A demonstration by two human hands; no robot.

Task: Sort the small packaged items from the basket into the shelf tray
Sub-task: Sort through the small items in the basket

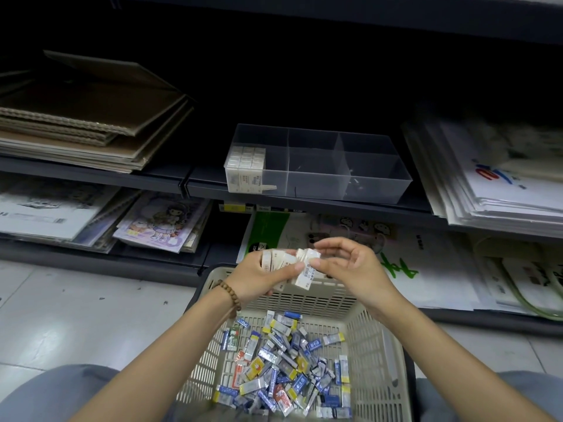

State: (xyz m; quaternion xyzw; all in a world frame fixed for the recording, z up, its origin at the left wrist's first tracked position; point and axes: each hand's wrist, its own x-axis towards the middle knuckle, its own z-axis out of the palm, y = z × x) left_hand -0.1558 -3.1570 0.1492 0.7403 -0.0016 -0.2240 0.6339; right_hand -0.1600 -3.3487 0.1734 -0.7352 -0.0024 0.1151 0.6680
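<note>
Upper left: stack of corrugated cardboard sheets (91, 117) on dark shelf (170, 181). Lower left: cartoon-girl book (161, 223) beside monochrome printed sheets (45, 208). Right: stacked plastic-sleeved white sheets (502, 184). Shelf edge, centre: yellow price label (234, 207). Bottom left: pale floor tiles (76, 315).

Above my basket (374, 345), the way to the clear tray (377, 190) on the shelf lies open between a cardboard stack (91, 117) at left and wrapped sheets (502, 184) at right, with white packets (245, 166) filling only its front-left compartment and a dark shelf (335, 7) overhead.
</note>
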